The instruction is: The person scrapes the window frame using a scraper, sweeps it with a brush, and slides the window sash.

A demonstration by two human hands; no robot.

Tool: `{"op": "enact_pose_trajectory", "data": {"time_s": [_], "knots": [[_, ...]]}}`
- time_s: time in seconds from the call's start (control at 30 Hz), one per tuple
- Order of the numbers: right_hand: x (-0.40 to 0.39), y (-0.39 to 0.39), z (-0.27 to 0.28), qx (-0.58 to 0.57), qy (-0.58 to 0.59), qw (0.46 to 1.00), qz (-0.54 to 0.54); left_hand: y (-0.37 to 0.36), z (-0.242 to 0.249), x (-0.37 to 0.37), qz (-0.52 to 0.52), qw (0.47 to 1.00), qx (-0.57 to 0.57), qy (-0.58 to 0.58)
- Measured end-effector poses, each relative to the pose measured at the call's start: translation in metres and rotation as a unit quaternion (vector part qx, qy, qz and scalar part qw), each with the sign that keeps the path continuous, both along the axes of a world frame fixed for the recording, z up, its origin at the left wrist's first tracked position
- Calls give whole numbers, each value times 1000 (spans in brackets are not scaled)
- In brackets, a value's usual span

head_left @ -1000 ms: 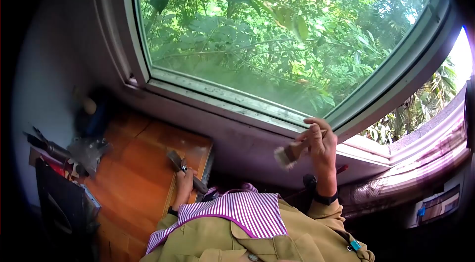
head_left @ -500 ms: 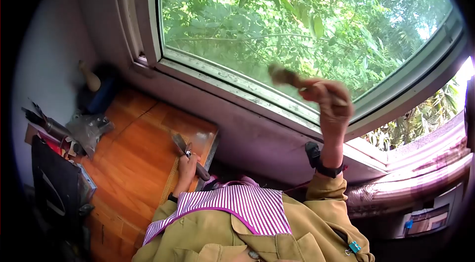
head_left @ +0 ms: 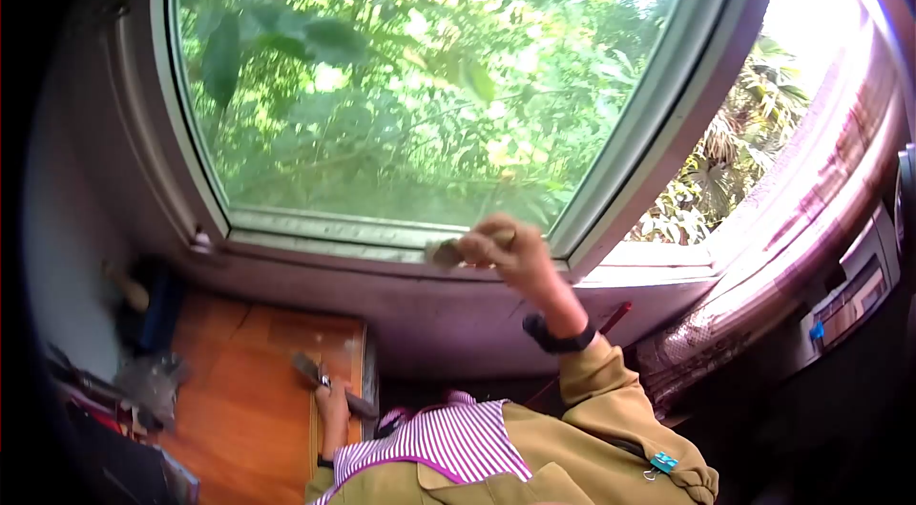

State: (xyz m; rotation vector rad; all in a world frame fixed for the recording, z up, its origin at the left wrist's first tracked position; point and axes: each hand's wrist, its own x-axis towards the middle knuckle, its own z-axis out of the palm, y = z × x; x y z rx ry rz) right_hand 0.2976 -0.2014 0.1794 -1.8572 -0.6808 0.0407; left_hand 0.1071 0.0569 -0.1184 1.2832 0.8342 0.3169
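My right hand (head_left: 510, 252) is raised in front of the lower edge of the window frame (head_left: 334, 236), its fingers closed on a small brush-like tool (head_left: 446, 254) whose blurred tip points left. Low over the wooden table (head_left: 239, 390), near its right edge, my left hand (head_left: 331, 400) is wrapped round a dark-handled tool (head_left: 307, 369) with a wide flat head. Behind the glass pane (head_left: 382, 123) are green leaves.
At the left stand a grey plastic bag (head_left: 151, 386), a black bag (head_left: 105, 448) and a blue object (head_left: 160, 309) by the wall. A rolled pinkish curtain (head_left: 754, 285) runs along the right, beside the open part of the window.
The view has turned, and window and table sit further left and the table lower. My right hand has come down from the glass to the lower frame, still holding its tool.
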Motion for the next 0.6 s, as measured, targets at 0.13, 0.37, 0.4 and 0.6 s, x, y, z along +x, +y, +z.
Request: {"op": "enact_pose_trajectory", "data": {"time_s": [0.13,0.37,0.4,0.6], "knots": [[-28,-22,14,138,84,986,-27,-5,24,-1,-1,1000,-6,-4],[-41,-74,3,214,-2,972,-96,-8,38,-1,1,999,-8,33],[-43,-82,4,214,18,970,-115,-7,31,0,9,999,-6,31],[-53,-138,-23,145,21,956,-253,-5,28,3,36,998,-10,53]]}}
